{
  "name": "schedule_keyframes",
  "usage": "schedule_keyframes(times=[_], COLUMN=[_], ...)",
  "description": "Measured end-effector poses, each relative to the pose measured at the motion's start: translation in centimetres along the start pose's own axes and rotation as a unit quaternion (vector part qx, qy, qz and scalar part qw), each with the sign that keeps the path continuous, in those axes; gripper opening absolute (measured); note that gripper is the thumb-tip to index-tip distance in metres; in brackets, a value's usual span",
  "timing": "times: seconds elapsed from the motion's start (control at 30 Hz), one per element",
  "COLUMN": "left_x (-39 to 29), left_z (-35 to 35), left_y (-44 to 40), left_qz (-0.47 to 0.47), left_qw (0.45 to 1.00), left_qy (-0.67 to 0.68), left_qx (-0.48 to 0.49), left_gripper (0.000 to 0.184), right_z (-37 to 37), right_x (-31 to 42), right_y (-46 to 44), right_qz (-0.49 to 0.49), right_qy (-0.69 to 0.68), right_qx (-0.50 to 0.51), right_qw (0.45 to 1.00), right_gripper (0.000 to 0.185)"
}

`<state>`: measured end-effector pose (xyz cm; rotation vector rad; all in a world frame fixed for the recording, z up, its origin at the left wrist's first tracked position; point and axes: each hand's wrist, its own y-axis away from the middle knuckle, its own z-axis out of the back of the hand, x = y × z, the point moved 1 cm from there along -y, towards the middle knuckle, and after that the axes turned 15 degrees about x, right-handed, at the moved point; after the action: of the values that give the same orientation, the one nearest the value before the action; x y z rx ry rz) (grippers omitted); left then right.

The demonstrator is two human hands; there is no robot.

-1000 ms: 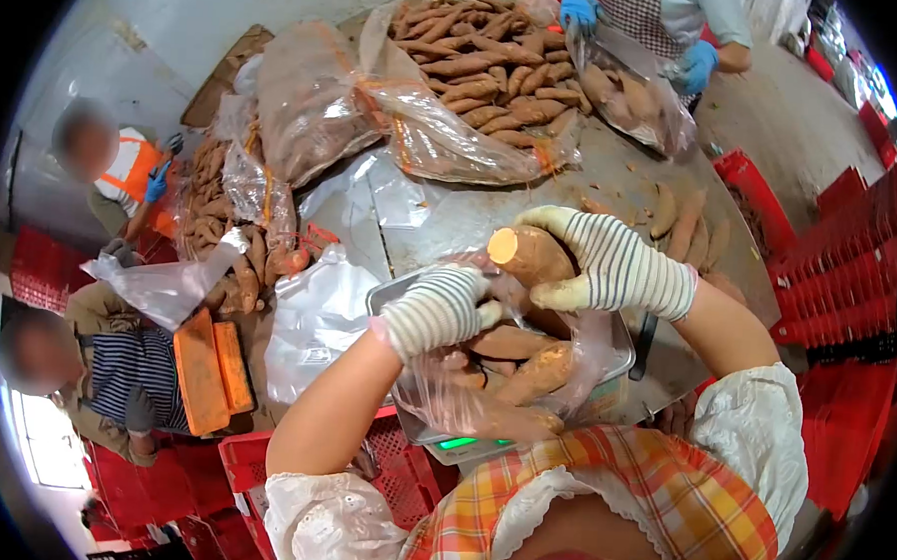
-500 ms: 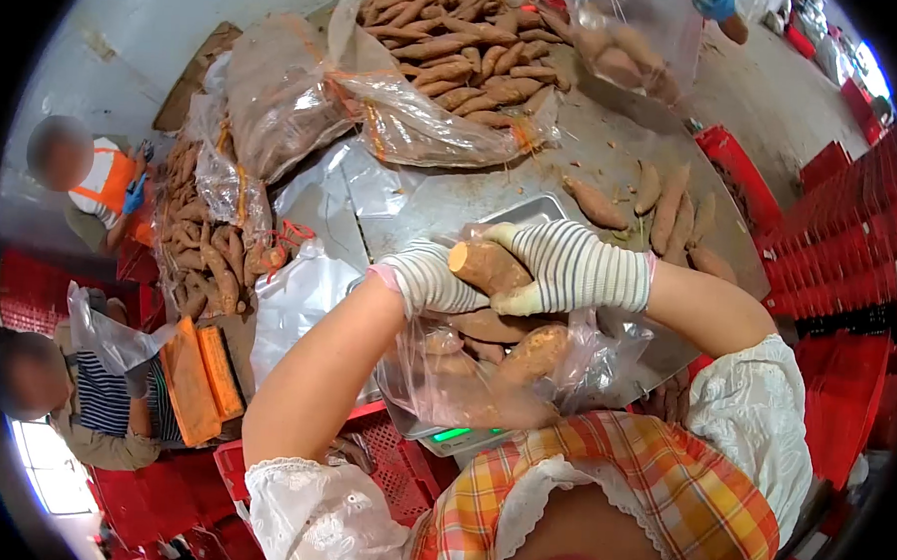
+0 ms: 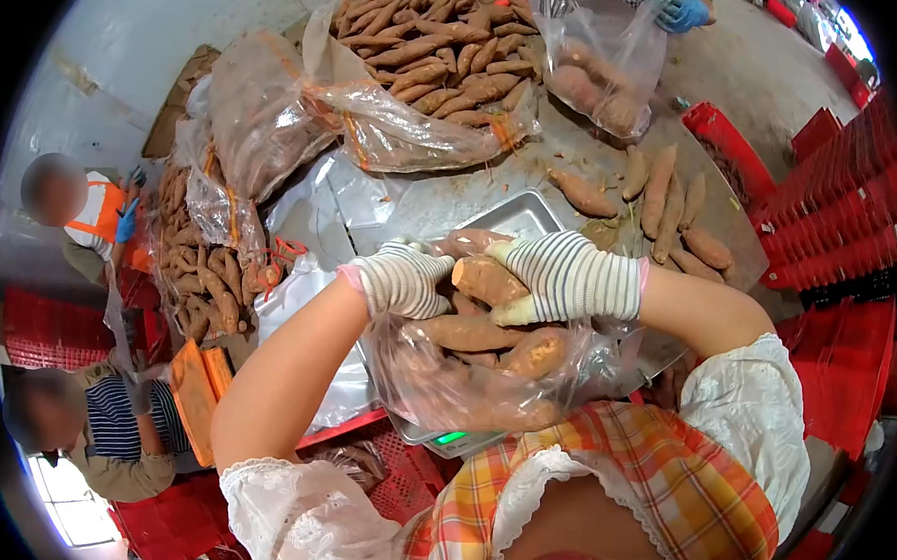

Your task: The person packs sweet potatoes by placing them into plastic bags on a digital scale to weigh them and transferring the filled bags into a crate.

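My right hand (image 3: pixel 569 277), in a striped knit glove, grips a thick sweet potato (image 3: pixel 490 282) with a pale cut end facing left. Gloved the same way, my left hand (image 3: pixel 404 278) is curled against another sweet potato (image 3: pixel 465 243) just behind the cut one; its fingertips are partly hidden. Below both hands, a clear plastic bag (image 3: pixel 414 379) lies open with several sweet potatoes (image 3: pixel 535 354) in it. The bag rests on a scale (image 3: pixel 461 441) with a lit green display, close against my checked apron. Beyond my hands is a metal tray (image 3: pixel 544 206).
Loose sweet potatoes (image 3: pixel 660 194) lie at right on the table (image 3: pixel 452 195). A large heap (image 3: pixel 418 53) spills from sacks (image 3: pixel 256 111) at the back. Another filled bag (image 3: pixel 598 71) stands near a blue-gloved hand (image 3: pixel 683 12). Two co-workers are at left. Red crates (image 3: pixel 843 187) flank the table.
My left hand has drawn back left from under the cut sweet potato, exposing more of the one behind. The back bag now stands lower in view, and the co-worker at lower left has shifted.
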<state>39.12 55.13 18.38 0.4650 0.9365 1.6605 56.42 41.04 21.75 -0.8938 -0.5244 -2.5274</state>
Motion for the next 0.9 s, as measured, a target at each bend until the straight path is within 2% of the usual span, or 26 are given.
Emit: schedule_keyframes(times=[0.1, 0.13, 0.17, 0.27, 0.37, 0.43, 0.5, 0.57, 0.63, 0.7, 0.77, 0.83, 0.9], left_x=[-1.8, -1.2, -1.1, -1.1, -2.0, -1.9, -1.7, -1.0, -0.4, 0.1, 1.0, 1.6, 2.3], left_z=[2.1, 1.4, 1.0, 0.9, 1.1, 0.4, 0.0, -0.1, -0.4, 0.0, 0.3, -0.1, -0.7], left_y=[3.5, 3.6, 4.1, 6.7, 8.8, 9.6, 10.5, 11.0, 11.7, 12.9, 13.9, 14.2, 14.0], left_qz=[0.010, 0.007, 0.005, -0.071, -0.048, -0.066, -0.070, -0.069, -0.078, -0.081, -0.112, -0.119, -0.157], left_qw=[0.999, 1.000, 0.999, 0.993, 0.992, 0.989, 0.980, 0.977, 0.978, 0.976, 0.971, 0.965, 0.921], left_qy=[0.014, -0.003, -0.003, -0.004, 0.015, 0.020, 0.021, 0.022, 0.080, 0.057, 0.101, 0.138, 0.311], left_qx=[0.049, 0.025, 0.031, -0.097, -0.114, -0.130, -0.187, -0.201, -0.177, -0.192, -0.186, -0.187, -0.172], left_gripper=[0.061, 0.058, 0.058, 0.048, 0.049, 0.049, 0.048, 0.049, 0.050, 0.048, 0.048, 0.048, 0.048], right_z=[0.4, 0.5, 0.0, -1.2, -1.6, -0.7, 0.1, -0.1, -0.6, -0.9, -0.2, 0.2, 0.0], right_x=[0.0, 0.1, -0.1, -0.8, -0.7, -0.1, 0.5, 0.5, -0.1, -0.9, -0.8, 0.2, 0.8], right_y=[-0.2, -0.7, -1.0, -1.5, -1.9, -2.0, -1.9, -2.1, -2.2, -2.2, -2.3, -2.1, -2.7], right_qz=[-0.017, -0.064, -0.064, 0.016, 0.009, -0.008, -0.043, -0.033, -0.017, 0.056, 0.081, 0.047, 0.031], right_qy=[0.021, 0.045, 0.039, 0.136, 0.134, 0.119, 0.097, 0.147, 0.194, 0.179, 0.178, 0.158, 0.163], right_qx=[0.053, 0.128, 0.128, 0.064, 0.046, 0.079, 0.130, 0.123, 0.121, 0.073, 0.078, 0.123, 0.123], right_qw=[0.998, 0.989, 0.989, 0.989, 0.990, 0.990, 0.986, 0.981, 0.973, 0.980, 0.978, 0.979, 0.978], right_gripper=[0.068, 0.067, 0.067, 0.063, 0.062, 0.065, 0.070, 0.073, 0.077, 0.079, 0.079, 0.076, 0.072])
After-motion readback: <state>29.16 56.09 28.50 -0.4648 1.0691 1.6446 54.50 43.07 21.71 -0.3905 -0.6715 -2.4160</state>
